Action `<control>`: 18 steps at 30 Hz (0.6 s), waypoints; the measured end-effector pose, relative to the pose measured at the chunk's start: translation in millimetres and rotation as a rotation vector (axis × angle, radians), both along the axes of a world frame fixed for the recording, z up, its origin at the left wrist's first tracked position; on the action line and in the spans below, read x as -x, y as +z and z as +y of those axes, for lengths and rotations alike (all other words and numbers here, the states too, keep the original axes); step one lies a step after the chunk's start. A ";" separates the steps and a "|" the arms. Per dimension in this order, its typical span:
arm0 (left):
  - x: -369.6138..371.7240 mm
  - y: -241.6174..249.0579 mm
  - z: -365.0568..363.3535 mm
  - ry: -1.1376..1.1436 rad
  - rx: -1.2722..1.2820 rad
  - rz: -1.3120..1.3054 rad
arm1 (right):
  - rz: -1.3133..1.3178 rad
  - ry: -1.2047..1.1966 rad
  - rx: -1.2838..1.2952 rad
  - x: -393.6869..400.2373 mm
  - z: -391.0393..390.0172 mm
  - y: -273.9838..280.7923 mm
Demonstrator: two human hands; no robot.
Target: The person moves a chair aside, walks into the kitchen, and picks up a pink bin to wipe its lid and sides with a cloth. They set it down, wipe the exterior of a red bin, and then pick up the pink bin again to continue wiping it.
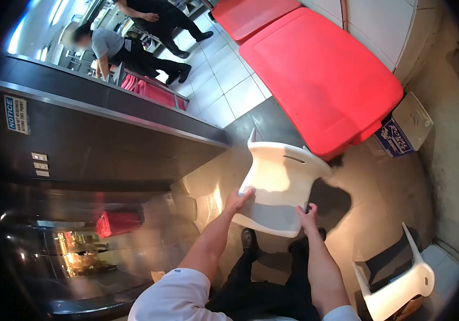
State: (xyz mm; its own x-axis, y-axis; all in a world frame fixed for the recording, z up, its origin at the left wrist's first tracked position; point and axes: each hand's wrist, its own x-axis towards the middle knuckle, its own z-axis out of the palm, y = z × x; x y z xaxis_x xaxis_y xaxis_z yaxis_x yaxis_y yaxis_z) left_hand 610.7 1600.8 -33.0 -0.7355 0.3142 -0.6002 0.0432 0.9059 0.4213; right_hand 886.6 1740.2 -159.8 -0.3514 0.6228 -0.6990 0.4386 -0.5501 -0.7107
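A white plastic chair [283, 176] with a slot in its backrest is held in front of my legs, above the tiled floor. My left hand [239, 201] grips its left edge, the thumb lying over the seat. On the opposite edge, my right hand [308, 216] is closed round the rim. The fingers under the chair are partly hidden. Just beyond the chair's far right corner stands a large bin with a red lid [326, 75].
A second white chair [400, 294] is at the lower right. Beside the red lid sits a blue-labelled box [398, 136]. A dark counter wall [96, 134] runs along the left. Beyond it, two people [114, 48] are in a kitchen area.
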 end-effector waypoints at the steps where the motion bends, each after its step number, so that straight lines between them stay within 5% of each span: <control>1: -7.2 0.1 -0.2 -0.020 0.024 0.036 | 0.000 -0.010 0.111 -1.0 0.4 0.5; 3: -20.9 -9.1 -8.4 -0.066 0.080 0.097 | -0.008 -0.036 0.342 -7.6 -3.4 2.8; 4: -22.2 -18.2 -11.8 -0.072 0.130 0.147 | 0.006 -0.006 0.239 -9.1 -6.8 -0.4; 7: -40.6 32.0 13.9 -0.029 0.093 0.136 | 0.148 -0.045 0.411 -15.7 5.3 2.3; 10: -28.3 23.6 -7.7 -0.009 0.140 0.144 | -0.026 0.039 0.127 -18.2 -31.7 -15.6; 13: -38.1 34.0 -21.3 0.091 0.146 0.041 | -0.100 -0.026 -0.025 -33.8 -38.0 34.7; 14: -62.6 49.5 -10.9 0.110 -0.027 0.087 | -0.171 -0.015 -0.082 -45.0 -28.8 67.6; 18: -112.7 13.3 -58.9 0.030 0.043 0.103 | -0.290 -0.005 -0.118 -101.5 -12.0 111.4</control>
State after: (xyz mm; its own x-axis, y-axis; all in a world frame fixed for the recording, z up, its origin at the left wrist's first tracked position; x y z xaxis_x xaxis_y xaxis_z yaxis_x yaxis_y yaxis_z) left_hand 723.4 1541.8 -19.6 -0.8027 0.2665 -0.5335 0.0565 0.9245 0.3769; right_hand 988.1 1728.3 -48.4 -0.1449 0.7065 -0.6927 0.6298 -0.4741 -0.6153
